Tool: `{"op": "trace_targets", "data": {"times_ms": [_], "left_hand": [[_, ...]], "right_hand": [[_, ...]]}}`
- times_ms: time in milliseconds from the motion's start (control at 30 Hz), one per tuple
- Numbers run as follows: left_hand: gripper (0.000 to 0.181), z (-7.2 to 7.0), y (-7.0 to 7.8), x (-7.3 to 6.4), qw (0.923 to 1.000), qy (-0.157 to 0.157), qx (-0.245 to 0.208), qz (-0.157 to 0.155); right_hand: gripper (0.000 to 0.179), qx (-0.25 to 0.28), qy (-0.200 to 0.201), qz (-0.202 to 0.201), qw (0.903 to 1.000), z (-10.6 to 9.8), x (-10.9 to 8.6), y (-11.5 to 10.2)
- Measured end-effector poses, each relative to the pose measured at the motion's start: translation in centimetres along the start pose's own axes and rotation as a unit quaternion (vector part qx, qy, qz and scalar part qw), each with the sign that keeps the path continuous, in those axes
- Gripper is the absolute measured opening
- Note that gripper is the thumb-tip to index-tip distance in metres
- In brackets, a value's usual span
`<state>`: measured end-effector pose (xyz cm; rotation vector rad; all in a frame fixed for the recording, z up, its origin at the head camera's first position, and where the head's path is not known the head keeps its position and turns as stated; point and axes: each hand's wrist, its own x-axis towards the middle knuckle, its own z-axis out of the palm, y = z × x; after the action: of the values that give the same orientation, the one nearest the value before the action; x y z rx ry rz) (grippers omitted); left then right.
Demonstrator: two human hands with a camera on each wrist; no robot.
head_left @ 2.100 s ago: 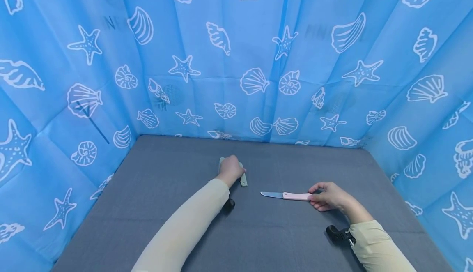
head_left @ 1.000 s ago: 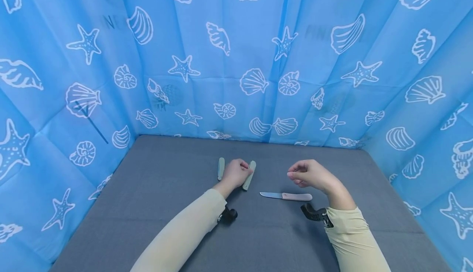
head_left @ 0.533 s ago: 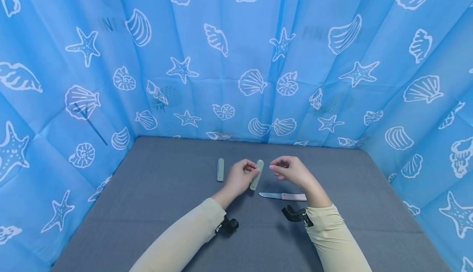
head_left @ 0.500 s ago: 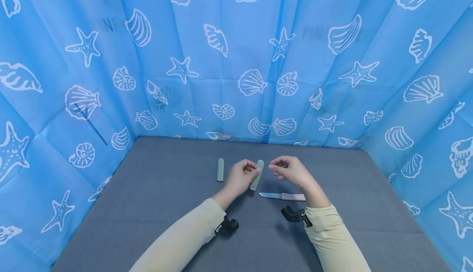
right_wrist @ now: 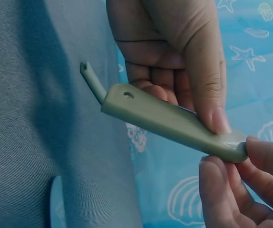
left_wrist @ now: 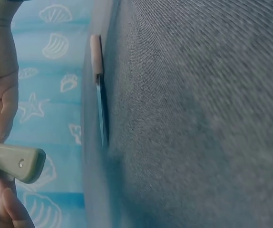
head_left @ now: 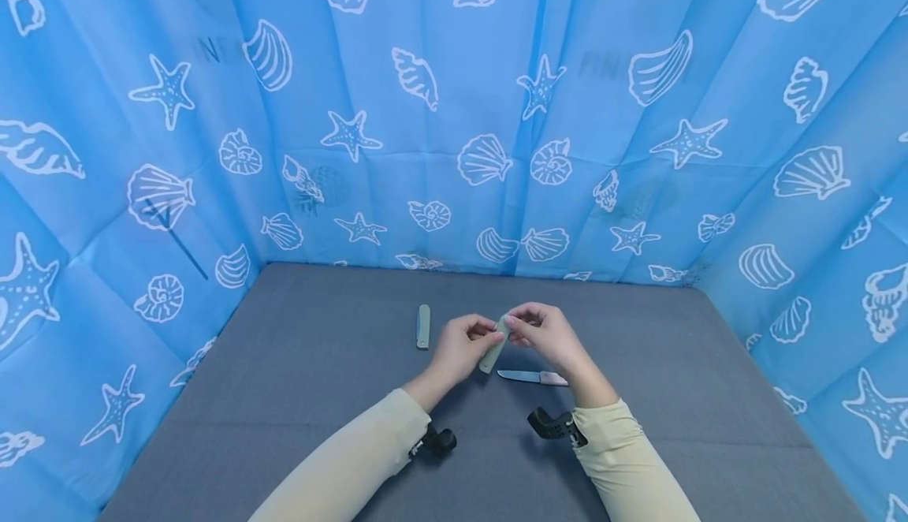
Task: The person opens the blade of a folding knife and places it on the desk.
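Between both hands a pale green folding knife (head_left: 493,356) is held up, tilted, its blade folded in the handle. My left hand (head_left: 459,347) pinches it, the thumb flat on the side of the handle in the right wrist view. With thumb and fingertips my right hand (head_left: 552,339) pinches the rounded end (right_wrist: 238,149), away from the pivot end. A pink-handled knife (head_left: 521,376) lies on the table below with its blade out; the right forearm hides part of its handle. Left of the hands lies a second green folding knife (head_left: 423,327), folded.
The dark grey table (head_left: 319,412) carries these knives. A blue curtain (head_left: 440,128) with white shells and starfish stands along its back and sides. Each wrist wears a black camera mount (head_left: 549,425).
The left hand has lifted one green knife and carried it rightward. The right hand has let go of the pink knife, moved up and left, and now grips the green knife's end.
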<state>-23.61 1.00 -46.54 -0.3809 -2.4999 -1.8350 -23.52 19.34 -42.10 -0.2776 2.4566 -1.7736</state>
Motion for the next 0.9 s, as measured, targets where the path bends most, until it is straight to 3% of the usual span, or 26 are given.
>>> {"op": "trace_targets", "data": {"times_ms": [233,400,567,700,800,900], "left_hand": [[0.016,-0.7,-0.3,-0.4,1.0000,0.001,0.002,0.005],[0.016,-1.5,-0.5,-0.3,0.9962,-0.047,0.071,0.020],[0.020,-2.5,-0.5,0.2,0.9834,-0.116,0.132,0.043],[0.023,-3.2,-0.5,0.5,0.9691,-0.153,0.180,0.070],[0.024,-3.5,-0.5,0.7,0.9606,-0.177,0.197,0.085],[0.024,-3.8,-0.5,0.8,0.9569,-0.197,0.193,0.091]], "right_hand": [[0.030,0.043,-0.029,0.003,0.9987,0.7,-0.3,0.6],[0.028,0.039,-0.041,-0.005,0.9984,1.0,-0.3,1.1],[0.029,0.037,-0.056,-0.012,0.9976,1.1,-0.1,1.3],[0.030,0.042,-0.067,-0.014,0.9968,1.3,0.0,1.3],[0.031,0.038,-0.074,-0.017,0.9964,1.3,0.1,1.3],[0.031,0.029,-0.077,-0.022,0.9963,1.4,0.1,1.4]]}}
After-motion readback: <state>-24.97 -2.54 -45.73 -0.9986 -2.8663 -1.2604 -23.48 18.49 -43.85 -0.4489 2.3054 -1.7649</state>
